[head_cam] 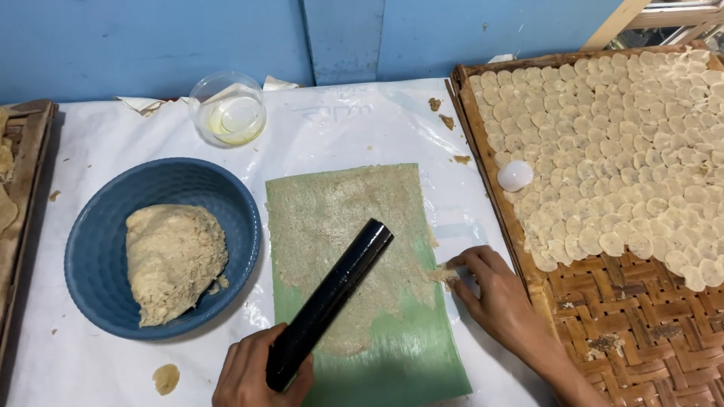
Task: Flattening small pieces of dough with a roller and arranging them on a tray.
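- My left hand (253, 373) is wrapped tight around the near end of the black roller (329, 301), fingers closed on it; the roller slants up and to the right, its far end lying over the rolled dough sheet (339, 226).
- That thin dough sheet is spread on the green mat (411, 354), covering its far part and leaving the near right corner bare green.
- My right hand (494, 298) sits at the mat's right edge, fingertips (452, 269) pinched on a ragged bit of dough at the sheet's rim; nothing else is in that hand.
- So the sheet lies left of my right fingers and far of my left fist, with the roller between both hands.
- To the left, a blue bowl (98, 264) holds a lump of dough (173, 256); far behind it stands a clear bowl of yellowish oil (228, 113).
- On the right, a woven bamboo tray (626, 332) carries rows of pale dough discs (626, 143), and a small white cap (515, 175) rests at their left edge.
- My left wrist is cut off by the near edge, and my thumb is hidden behind the roller.
- The tray runs out of view to the right; a wooden tray (26, 173) at far left is only partly seen.
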